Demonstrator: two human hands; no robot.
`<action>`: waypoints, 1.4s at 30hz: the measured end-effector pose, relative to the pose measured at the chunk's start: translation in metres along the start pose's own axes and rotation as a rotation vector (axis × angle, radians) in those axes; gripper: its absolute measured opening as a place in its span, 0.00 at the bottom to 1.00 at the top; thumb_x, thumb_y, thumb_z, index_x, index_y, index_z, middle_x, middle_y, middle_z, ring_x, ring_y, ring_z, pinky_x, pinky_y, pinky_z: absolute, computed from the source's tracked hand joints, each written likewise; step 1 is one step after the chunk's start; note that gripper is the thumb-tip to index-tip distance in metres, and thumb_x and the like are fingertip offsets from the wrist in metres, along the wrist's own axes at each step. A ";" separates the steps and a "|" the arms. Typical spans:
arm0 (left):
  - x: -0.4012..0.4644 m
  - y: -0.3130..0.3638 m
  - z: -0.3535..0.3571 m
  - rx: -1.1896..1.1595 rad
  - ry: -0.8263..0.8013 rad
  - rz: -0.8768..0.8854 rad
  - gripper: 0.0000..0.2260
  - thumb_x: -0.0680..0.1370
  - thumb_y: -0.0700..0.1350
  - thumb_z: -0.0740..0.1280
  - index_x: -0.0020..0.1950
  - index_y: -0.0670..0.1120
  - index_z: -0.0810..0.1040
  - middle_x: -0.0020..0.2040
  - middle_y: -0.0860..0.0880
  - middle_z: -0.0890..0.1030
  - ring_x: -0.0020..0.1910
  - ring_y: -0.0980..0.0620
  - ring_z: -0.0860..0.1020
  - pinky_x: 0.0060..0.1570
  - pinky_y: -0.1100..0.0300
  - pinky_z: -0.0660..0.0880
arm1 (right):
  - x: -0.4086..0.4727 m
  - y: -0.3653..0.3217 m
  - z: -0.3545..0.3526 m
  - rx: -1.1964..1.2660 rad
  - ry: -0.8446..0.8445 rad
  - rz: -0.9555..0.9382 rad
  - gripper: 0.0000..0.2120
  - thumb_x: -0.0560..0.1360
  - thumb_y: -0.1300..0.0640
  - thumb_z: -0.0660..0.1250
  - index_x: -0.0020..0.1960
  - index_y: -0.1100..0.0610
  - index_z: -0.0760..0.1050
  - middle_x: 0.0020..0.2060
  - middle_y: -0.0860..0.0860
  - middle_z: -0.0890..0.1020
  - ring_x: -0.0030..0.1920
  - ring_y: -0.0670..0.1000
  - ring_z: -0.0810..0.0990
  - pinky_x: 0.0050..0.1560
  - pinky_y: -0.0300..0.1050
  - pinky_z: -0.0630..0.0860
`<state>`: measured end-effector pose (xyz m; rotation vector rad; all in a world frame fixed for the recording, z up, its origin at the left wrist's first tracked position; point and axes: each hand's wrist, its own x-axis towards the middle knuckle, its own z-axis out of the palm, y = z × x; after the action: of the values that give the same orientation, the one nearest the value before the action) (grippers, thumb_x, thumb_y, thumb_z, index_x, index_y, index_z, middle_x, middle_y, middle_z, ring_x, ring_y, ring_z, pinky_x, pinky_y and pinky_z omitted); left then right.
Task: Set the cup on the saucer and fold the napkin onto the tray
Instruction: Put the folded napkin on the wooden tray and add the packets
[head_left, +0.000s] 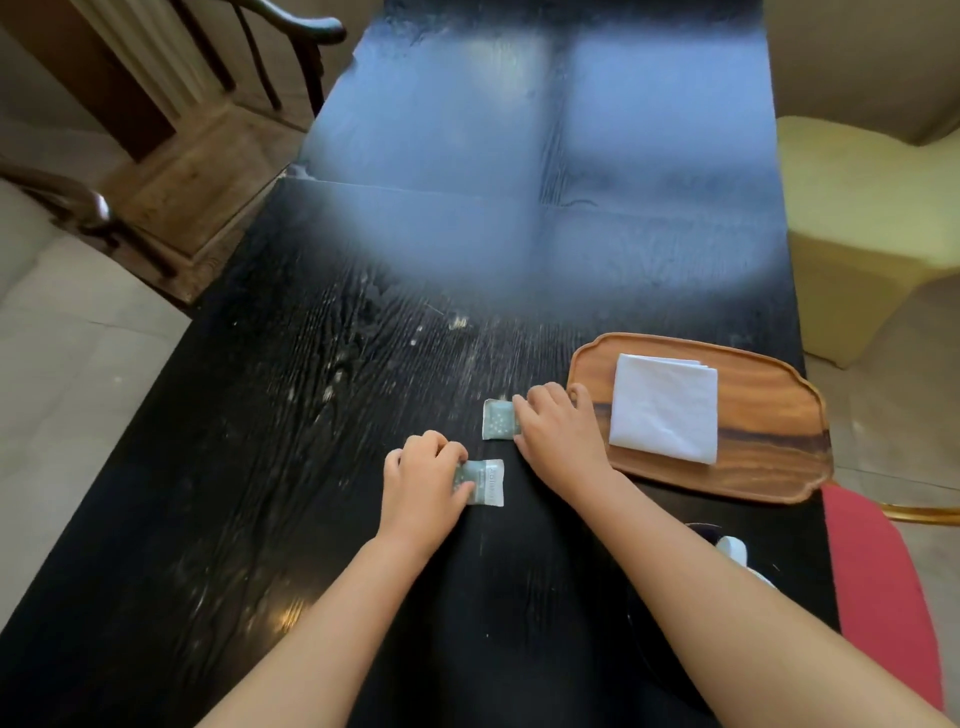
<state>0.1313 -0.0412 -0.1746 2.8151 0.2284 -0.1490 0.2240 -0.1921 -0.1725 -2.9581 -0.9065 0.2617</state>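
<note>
Two small pale-green sachets lie on the dark wooden bench (311, 415). The left hand (423, 486) has its fingers curled over the left end of the nearer sachet (485, 482), thumb on it, pinching it against the bench. The right hand (558, 428) rests curled over the right edge of the farther sachet (498, 419), fingertips on it. Just right of that hand sits one wooden tray (769, 467), and on it one white napkin (665, 408), already folded into a neat square. Near the right forearm, one white cup (732, 550) peeps out on something dark, mostly hidden; whether that is a saucer I cannot tell.
</note>
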 end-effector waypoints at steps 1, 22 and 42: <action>0.000 -0.001 0.000 -0.015 0.002 -0.004 0.12 0.73 0.50 0.69 0.55 0.50 0.76 0.52 0.53 0.74 0.53 0.52 0.70 0.56 0.57 0.63 | 0.002 -0.001 0.001 0.001 0.007 0.023 0.10 0.74 0.56 0.59 0.54 0.57 0.72 0.53 0.54 0.75 0.57 0.57 0.71 0.63 0.56 0.60; -0.024 0.011 -0.075 -1.137 -0.082 -0.443 0.03 0.75 0.36 0.67 0.45 0.43 0.77 0.39 0.47 0.84 0.40 0.52 0.83 0.35 0.60 0.79 | -0.073 -0.019 -0.117 1.249 0.016 0.227 0.11 0.71 0.64 0.67 0.39 0.48 0.80 0.32 0.41 0.84 0.33 0.37 0.79 0.33 0.28 0.72; -0.116 0.087 -0.169 -1.552 -0.078 -0.215 0.08 0.77 0.34 0.64 0.50 0.44 0.79 0.44 0.46 0.86 0.46 0.48 0.84 0.40 0.61 0.80 | -0.169 -0.075 -0.179 1.434 0.302 0.453 0.05 0.72 0.59 0.70 0.44 0.49 0.81 0.39 0.47 0.85 0.39 0.42 0.82 0.34 0.32 0.76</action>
<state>0.0458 -0.0861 0.0265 1.2405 0.3919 -0.0655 0.0759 -0.2220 0.0358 -1.6903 0.0961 0.2811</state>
